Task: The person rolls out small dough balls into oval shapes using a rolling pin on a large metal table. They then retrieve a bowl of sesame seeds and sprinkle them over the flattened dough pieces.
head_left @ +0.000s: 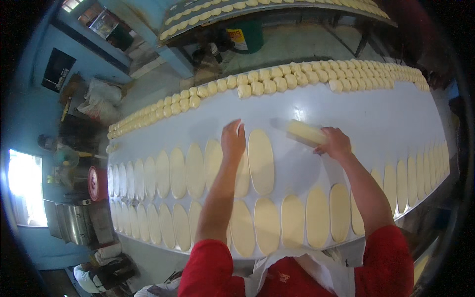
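In my right hand (335,142) is a pale, thick rolling pin (306,132), its free end pointing to the left above the table. My fingers are wrapped round its near end. My left hand (233,140) is over the row of dough, thumb apart from the fingers, holding nothing that I can see. Just right of it lies a flat oval of rolled dough (261,162). Two rows of such long ovals cover the near left of the table, and one, a dough oval (267,225), lies close in front of me. My left forearm hides some of them.
Rounded dough balls (279,84) line the far edge of the long pale table (356,116) in rows. More thin ovals (411,180) stretch along the right edge. Behind stands another table (277,11) with dough pieces and a green bucket (250,39). A red container (97,183) is at the left end.
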{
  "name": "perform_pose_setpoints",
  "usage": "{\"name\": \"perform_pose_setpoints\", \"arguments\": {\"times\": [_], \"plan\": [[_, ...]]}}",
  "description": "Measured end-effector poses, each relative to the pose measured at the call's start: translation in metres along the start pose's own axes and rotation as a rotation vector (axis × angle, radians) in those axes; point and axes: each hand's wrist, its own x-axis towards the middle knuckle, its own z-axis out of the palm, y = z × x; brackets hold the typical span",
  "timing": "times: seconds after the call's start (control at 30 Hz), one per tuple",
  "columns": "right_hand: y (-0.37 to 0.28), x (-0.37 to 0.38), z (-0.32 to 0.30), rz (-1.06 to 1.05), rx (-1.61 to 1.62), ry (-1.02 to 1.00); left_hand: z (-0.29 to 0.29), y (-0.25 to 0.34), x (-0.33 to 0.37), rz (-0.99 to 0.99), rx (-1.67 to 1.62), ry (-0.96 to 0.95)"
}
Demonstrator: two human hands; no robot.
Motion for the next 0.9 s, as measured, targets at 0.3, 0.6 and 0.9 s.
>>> {"name": "perform_pose_setpoints", "arguments": {"times": [0.3,0.6,0.9], "plan": [[0.051,0.021,-0.011,0.188,-0.005,0.145,0.071,-0.034,0.166,0.123,0.288,-0.374],[0.075,0.024,-0.015,0.131,0.042,0.115,0.006,0.042,0.034,-0.477,-0.173,-0.417],[0.083,0.016,-0.011,-0.005,0.075,0.158,0.029,0.107,-0.041,-0.284,0.372,-0.361]]}}
